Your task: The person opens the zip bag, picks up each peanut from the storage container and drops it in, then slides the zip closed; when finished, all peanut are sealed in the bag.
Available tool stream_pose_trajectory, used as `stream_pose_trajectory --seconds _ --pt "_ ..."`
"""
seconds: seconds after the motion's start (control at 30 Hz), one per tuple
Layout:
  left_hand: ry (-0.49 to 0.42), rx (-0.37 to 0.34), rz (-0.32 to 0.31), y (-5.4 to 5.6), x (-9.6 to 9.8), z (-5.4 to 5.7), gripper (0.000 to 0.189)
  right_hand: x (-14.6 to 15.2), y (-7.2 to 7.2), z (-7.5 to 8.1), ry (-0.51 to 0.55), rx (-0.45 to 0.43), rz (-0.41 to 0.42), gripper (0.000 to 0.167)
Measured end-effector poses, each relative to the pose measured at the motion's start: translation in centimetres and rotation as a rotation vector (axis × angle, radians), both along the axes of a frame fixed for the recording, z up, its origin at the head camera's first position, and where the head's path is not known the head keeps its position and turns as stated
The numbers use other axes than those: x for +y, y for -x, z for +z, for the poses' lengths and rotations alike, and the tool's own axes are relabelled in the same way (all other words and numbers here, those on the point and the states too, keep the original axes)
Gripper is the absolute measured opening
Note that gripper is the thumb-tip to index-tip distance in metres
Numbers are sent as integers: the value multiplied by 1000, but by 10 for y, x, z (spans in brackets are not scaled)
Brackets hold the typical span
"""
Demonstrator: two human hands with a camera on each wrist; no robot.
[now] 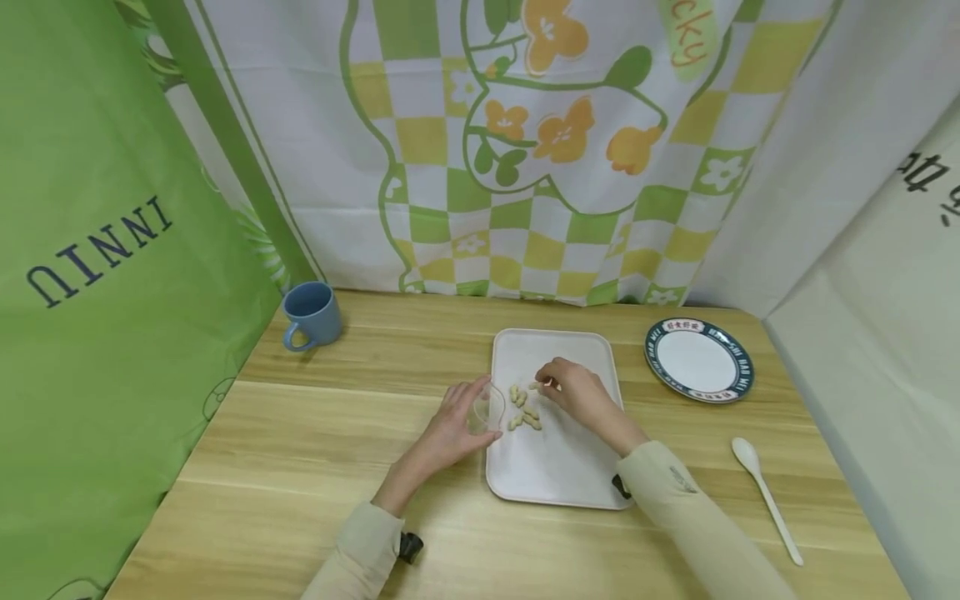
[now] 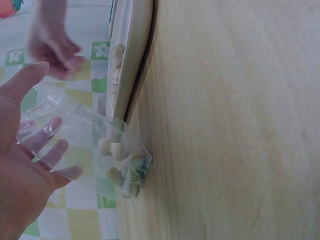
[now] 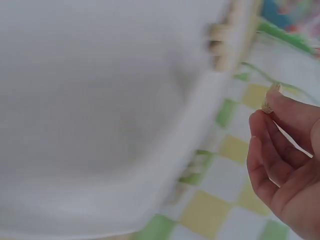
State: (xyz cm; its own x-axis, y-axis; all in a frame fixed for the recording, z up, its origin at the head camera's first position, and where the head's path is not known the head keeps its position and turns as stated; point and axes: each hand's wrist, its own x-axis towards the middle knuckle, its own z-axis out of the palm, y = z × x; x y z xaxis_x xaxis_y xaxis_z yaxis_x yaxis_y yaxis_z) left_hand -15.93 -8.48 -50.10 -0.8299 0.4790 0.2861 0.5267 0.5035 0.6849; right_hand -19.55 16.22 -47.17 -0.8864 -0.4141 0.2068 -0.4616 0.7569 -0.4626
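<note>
My left hand [image 1: 453,427] holds a clear plastic bag [image 2: 87,132] beside the tray's left edge, thumb on one side of its mouth and fingers on the other. Several unshelled peanuts [image 2: 131,170] lie in the bag's lower end. Above the white tray [image 1: 555,471], my right hand [image 1: 579,393] pinches one peanut [image 3: 266,106] between thumb and fingertips. More peanuts [image 1: 527,419] are scattered on the left half of the tray. In the right wrist view, the tray and its peanuts are blurred.
On the wooden table [image 1: 300,425], a blue mug [image 1: 317,315] stands at the back left. To the tray's right lie a plate [image 1: 697,360] with a dark green patterned rim and a white spoon [image 1: 767,497]. A patterned curtain [image 1: 525,233] hangs behind the table.
</note>
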Motion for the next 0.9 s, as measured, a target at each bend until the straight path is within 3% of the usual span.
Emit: stream_pose_trajectory --seconds 0.27,0.47,0.73,0.9 --pt "-4 12 -15 1 2 -1 84 -21 -26 37 36 259 201 18" --pt "0 68 -28 1 3 -1 83 -35 -34 42 -10 307 305 17" --pt "14 62 -29 0 3 -1 83 -40 -34 37 -33 257 307 20" --pt "1 83 -36 0 3 0 84 -27 -23 42 68 264 226 16"
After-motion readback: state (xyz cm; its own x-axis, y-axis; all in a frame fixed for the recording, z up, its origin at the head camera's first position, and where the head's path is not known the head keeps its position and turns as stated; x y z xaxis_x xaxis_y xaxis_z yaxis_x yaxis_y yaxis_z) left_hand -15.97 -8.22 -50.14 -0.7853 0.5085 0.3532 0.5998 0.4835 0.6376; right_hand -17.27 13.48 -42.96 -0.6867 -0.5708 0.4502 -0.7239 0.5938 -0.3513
